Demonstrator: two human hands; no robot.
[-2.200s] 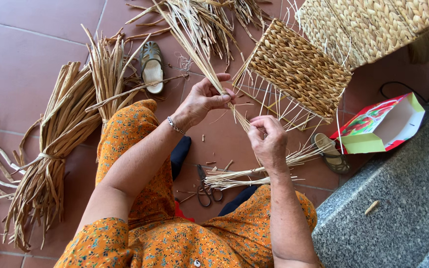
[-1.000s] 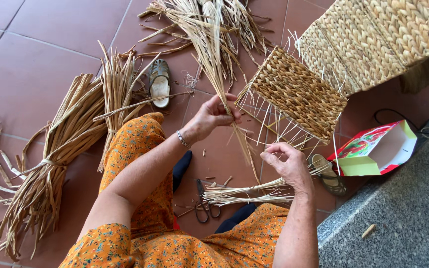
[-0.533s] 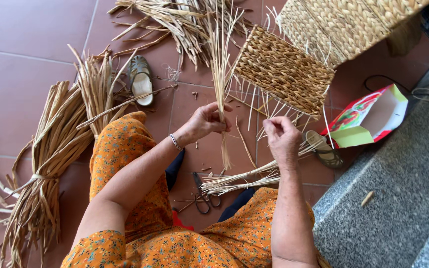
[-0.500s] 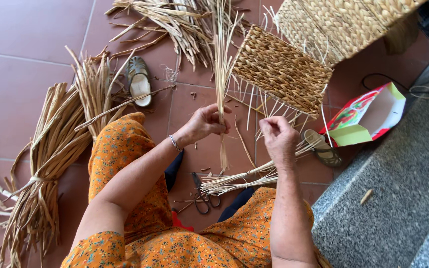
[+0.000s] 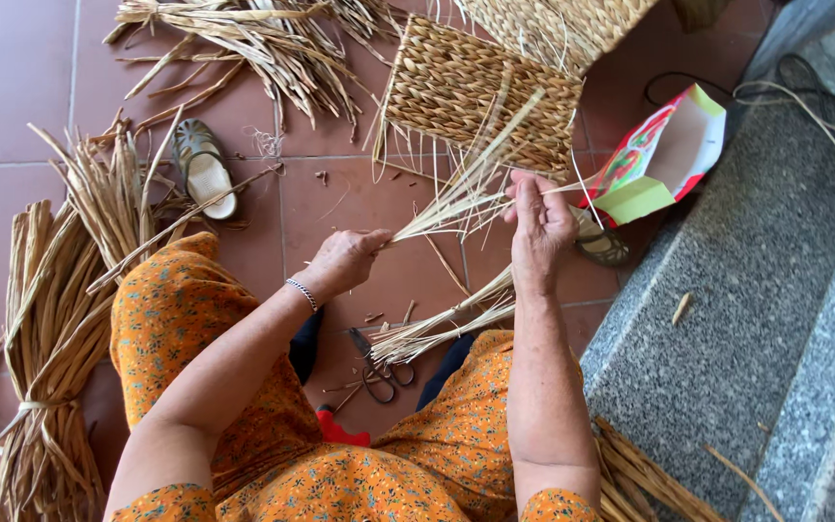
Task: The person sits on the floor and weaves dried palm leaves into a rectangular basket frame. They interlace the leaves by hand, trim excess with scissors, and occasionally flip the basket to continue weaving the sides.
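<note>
My left hand pinches the base of a small bunch of dried straw strands that fan up and to the right. My right hand grips the same strands farther along, thumb up. Just beyond both hands a partly woven straw mat lies on the red floor tiles, loose ends sticking out of its near edge. A second thin bundle of straw rests across my lap under my right forearm.
Scissors lie on the tiles between my knees. Large tied straw bundles sit at left, more loose straw at top. A sandal lies upper left, another by an open colourful carton. A grey stone step runs along the right.
The straw bunch has swung from upright to slanting right toward the mat. My right hand has risen and closed on the strands; my left hand stays at their base.
</note>
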